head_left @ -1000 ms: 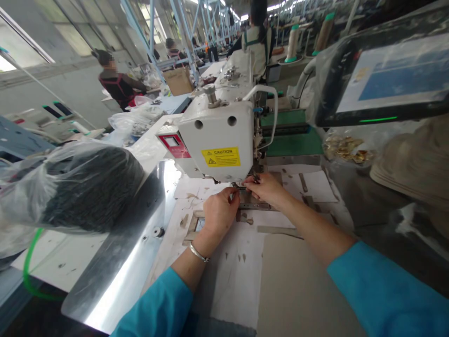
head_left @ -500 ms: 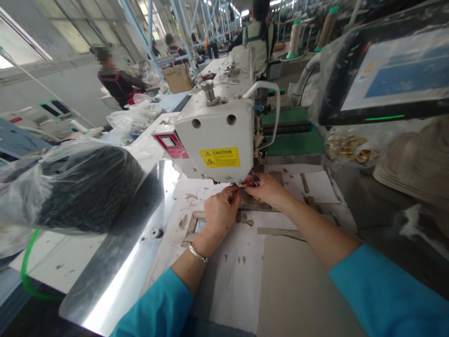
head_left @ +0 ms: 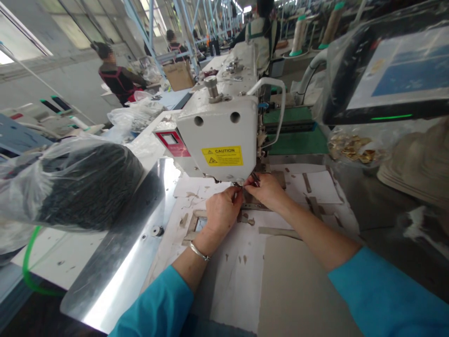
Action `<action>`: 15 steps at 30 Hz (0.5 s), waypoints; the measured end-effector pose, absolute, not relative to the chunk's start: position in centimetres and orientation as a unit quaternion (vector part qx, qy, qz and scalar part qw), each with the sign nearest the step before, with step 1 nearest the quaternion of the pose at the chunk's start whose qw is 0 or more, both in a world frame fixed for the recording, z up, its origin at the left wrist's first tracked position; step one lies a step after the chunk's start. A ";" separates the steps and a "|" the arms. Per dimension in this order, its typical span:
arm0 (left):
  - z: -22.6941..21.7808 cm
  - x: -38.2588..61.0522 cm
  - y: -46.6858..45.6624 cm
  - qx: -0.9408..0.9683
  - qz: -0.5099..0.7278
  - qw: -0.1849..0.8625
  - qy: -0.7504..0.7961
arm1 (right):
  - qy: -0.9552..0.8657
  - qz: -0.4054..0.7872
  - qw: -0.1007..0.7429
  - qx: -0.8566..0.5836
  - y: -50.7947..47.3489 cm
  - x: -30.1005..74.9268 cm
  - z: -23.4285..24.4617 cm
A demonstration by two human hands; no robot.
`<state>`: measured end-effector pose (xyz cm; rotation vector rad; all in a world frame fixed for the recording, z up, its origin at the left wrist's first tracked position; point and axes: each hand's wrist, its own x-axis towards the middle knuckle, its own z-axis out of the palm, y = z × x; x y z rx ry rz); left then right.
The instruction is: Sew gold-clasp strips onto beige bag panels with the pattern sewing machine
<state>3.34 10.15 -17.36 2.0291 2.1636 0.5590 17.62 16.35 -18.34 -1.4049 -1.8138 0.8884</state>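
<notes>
Pinched together at the fingertips, both hands meet right under the head of the sewing machine [head_left: 219, 135], close to where the needle comes down. The left hand [head_left: 220, 213] curls in from the near side with thumb and forefinger closed on something very small; the right hand [head_left: 268, 191] comes from the far-right side, its fingertips [head_left: 250, 183] touching the same spot. What sits between them is too small and too hidden to name for sure; it looks like a thin thread or a small piece at the needle, above the metal plate [head_left: 254, 206] on the bench.

Judging by how it is held, the piece is light and limp, with no stiffness of its own, so it probably slips easily and wants a fine fingertip pinch near its free end rather than a full grasp. The needle area is sharp and tight, so the fingers have little room.

Toward the bench's left edge lies a plastic bag of dark material [head_left: 73, 187]. White paper sheets [head_left: 238, 276] with small scraps cover the middle of the bench. At the far-right corner stands a wrapped screen [head_left: 396, 75], with a bag of golden bits [head_left: 352, 147] below it. Other people work well beyond, at far benches.
</notes>
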 end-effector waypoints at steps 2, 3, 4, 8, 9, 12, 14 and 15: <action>-17.5 3.4 10.2 0.666 0.188 0.060 0.720 | -0.692 0.329 0.334 -0.549 16.5 17.6 -18.3; -17.5 3.5 10.3 0.664 0.189 0.061 0.721 | -0.690 0.325 0.334 -0.554 16.5 17.6 -18.4; -17.5 3.5 10.3 0.661 0.188 0.062 0.724 | -0.689 0.322 0.333 -0.558 16.6 17.6 -18.4; -17.5 3.5 10.2 0.653 0.183 0.070 0.732 | -0.685 0.324 0.330 -0.563 16.9 17.5 -18.8; -17.4 3.6 10.2 0.652 0.183 0.070 0.733 | -0.684 0.325 0.330 -0.563 16.9 17.5 -18.8; -17.5 3.5 10.3 0.653 0.187 0.071 0.730 | -0.683 0.330 0.327 -0.563 17.0 17.5 -19.0; -17.5 3.5 10.3 0.653 0.190 0.073 0.730 | -0.683 0.334 0.323 -0.564 17.0 17.5 -19.1; -17.5 3.6 10.3 0.652 0.190 0.073 0.730 | -0.682 0.336 0.320 -0.564 17.0 17.5 -19.1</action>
